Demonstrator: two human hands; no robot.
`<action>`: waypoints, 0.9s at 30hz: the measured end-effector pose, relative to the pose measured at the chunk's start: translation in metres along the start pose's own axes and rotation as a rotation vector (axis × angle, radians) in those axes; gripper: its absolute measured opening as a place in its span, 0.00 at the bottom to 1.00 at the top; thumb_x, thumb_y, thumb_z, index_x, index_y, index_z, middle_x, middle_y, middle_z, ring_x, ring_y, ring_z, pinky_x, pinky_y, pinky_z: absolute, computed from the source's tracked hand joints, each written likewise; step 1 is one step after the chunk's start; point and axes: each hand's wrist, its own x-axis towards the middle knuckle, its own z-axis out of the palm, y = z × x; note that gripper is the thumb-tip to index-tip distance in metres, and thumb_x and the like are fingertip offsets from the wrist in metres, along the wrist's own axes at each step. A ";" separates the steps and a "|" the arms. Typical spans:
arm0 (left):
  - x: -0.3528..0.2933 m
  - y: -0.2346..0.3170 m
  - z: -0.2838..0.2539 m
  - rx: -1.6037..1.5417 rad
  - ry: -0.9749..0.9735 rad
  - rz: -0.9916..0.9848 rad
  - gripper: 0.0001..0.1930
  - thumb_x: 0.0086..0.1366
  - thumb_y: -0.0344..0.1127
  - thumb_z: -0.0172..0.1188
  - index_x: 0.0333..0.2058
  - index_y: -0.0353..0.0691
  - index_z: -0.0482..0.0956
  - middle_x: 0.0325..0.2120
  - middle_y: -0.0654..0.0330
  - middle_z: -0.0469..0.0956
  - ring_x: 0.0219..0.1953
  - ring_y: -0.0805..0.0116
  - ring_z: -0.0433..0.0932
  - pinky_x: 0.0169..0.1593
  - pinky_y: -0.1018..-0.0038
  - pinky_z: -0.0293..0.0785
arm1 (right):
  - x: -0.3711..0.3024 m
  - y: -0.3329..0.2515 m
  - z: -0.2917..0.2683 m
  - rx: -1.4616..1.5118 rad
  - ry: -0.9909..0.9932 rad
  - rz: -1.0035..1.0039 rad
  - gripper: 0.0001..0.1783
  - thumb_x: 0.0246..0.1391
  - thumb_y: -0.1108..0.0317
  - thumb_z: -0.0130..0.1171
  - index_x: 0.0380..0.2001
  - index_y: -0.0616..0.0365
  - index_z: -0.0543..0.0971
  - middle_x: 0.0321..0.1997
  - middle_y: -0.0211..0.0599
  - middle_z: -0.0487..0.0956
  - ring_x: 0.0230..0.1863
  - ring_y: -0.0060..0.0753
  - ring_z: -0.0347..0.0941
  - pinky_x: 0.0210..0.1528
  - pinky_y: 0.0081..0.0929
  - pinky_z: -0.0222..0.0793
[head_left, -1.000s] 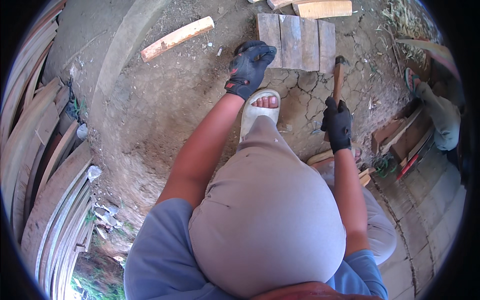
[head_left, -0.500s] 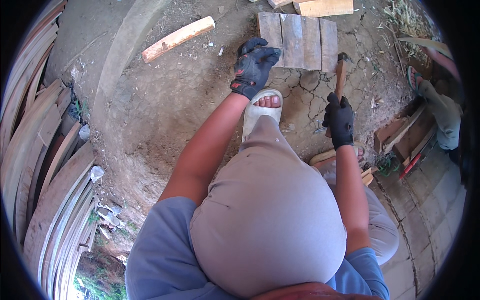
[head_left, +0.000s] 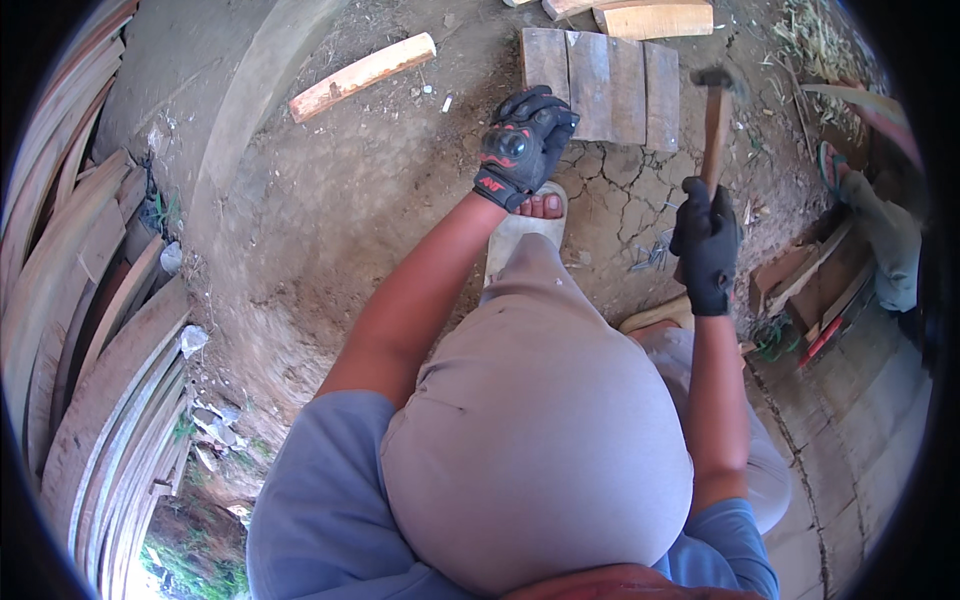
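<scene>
Both my hands wear black gloves. In my right hand [head_left: 708, 245] is a hammer [head_left: 716, 135], its wooden handle upright in my closed fist and its dark head, slightly blurred, right of the boards. My left hand [head_left: 520, 148] is at the near left corner of a panel of several wooden boards [head_left: 627, 90] lying side by side on the ground. Its fingers are curled together toward the board edge; what they pinch, if anything, is hidden. A small heap of nails [head_left: 652, 252] lies on the soil left of my right hand.
A loose wood strip [head_left: 362, 77] lies at the far left, and more wood pieces [head_left: 655, 18] lie beyond the panel. Long planks [head_left: 110, 420] are stacked along the left. Another person's leg [head_left: 885, 235] shows at the right, beside wood offcuts [head_left: 800, 268]. My sandalled foot [head_left: 535, 207] is just below my left hand.
My right hand has moved right and a little nearer, the hammer swinging away from the panel's right edge. My left hand has turned knuckles up, its fingers drawing together.
</scene>
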 end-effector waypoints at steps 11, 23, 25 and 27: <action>-0.013 -0.005 0.005 -0.061 -0.024 -0.135 0.10 0.65 0.30 0.69 0.45 0.43 0.87 0.47 0.55 0.86 0.59 0.49 0.80 0.65 0.56 0.75 | -0.068 0.018 0.012 -0.577 -0.228 -0.347 0.14 0.75 0.58 0.55 0.50 0.57 0.78 0.31 0.54 0.80 0.31 0.60 0.79 0.33 0.51 0.71; 0.005 0.016 0.001 -0.002 0.012 -0.291 0.07 0.60 0.31 0.75 0.38 0.49 0.92 0.43 0.59 0.84 0.57 0.53 0.79 0.63 0.58 0.74 | -0.060 0.040 0.018 -0.521 -0.090 -0.210 0.21 0.74 0.52 0.55 0.52 0.60 0.81 0.39 0.58 0.82 0.40 0.65 0.79 0.42 0.55 0.72; 0.007 0.015 0.003 0.080 0.036 -0.233 0.08 0.58 0.34 0.76 0.38 0.52 0.93 0.47 0.61 0.83 0.61 0.52 0.74 0.66 0.58 0.70 | -0.057 0.048 0.018 -0.531 -0.089 -0.204 0.22 0.74 0.51 0.54 0.52 0.61 0.80 0.39 0.58 0.82 0.40 0.67 0.78 0.43 0.56 0.71; 0.003 0.007 0.015 0.108 0.043 -0.246 0.08 0.57 0.39 0.78 0.36 0.57 0.94 0.55 0.63 0.80 0.67 0.49 0.67 0.73 0.55 0.62 | -0.052 0.059 0.020 -0.521 -0.101 -0.206 0.23 0.74 0.50 0.54 0.51 0.61 0.80 0.39 0.59 0.82 0.41 0.68 0.78 0.44 0.57 0.71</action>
